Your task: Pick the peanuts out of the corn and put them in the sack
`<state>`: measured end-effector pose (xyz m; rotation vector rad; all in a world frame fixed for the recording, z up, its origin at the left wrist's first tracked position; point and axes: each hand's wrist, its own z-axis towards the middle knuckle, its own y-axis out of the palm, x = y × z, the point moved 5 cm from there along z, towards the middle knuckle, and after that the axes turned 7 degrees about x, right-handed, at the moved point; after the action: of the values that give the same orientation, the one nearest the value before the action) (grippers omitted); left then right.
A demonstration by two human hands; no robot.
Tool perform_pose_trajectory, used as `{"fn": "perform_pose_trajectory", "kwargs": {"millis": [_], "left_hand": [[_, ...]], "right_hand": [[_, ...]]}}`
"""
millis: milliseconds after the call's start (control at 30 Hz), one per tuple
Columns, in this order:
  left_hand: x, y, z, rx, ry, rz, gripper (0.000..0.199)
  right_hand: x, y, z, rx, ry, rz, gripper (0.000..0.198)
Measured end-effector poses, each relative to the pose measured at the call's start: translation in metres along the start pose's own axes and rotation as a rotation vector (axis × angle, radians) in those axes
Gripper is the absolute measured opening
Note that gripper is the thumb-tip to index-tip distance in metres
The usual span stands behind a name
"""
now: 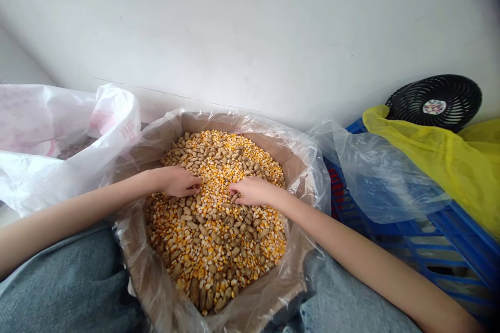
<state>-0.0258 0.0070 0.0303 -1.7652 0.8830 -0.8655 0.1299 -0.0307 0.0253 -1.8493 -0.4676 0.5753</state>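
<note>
A box lined with clear plastic (304,166) stands between my knees, filled with loose yellow corn kernels (213,179) mixed with unshelled peanuts (203,229). My left hand (179,182) reaches in from the left, low over the mix, its fingertips pinched together; what lies between them, if anything, is hidden. Across from it, my right hand (252,191) is closed too, with a peanut (234,197) showing at its fingers. Between the two hands runs a patch of mostly kernels. Peanuts gather more thickly behind and in front of them.
On the left is a white sack (70,166) with small dark contents showing inside. A blue plastic crate (437,244) stands to the right, with a clear bag (390,177), a yellow mesh bag (425,151) and a black fan (437,101) on it. Behind rises a white wall (250,36).
</note>
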Motion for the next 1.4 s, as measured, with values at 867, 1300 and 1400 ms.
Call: {"fn": "perform_pose_trajectory", "kwargs": {"millis": [867, 1300, 1400], "left_hand": [[-0.015, -0.016, 0.0, 0.132, -0.263, -0.913, 0.032], [-0.046, -0.045, -0.013, 0.562, -0.295, -2.15, 0.028], [-0.07, -0.065, -0.034, 0.995, -0.322, -2.196, 0.026]], "right_hand": [[0.013, -0.005, 0.001, 0.033, 0.242, 0.929, 0.032], [0.015, -0.008, 0.002, 0.118, 0.351, 1.847, 0.021], [0.015, -0.003, 0.003, 0.116, 0.405, 1.836, 0.02]]}}
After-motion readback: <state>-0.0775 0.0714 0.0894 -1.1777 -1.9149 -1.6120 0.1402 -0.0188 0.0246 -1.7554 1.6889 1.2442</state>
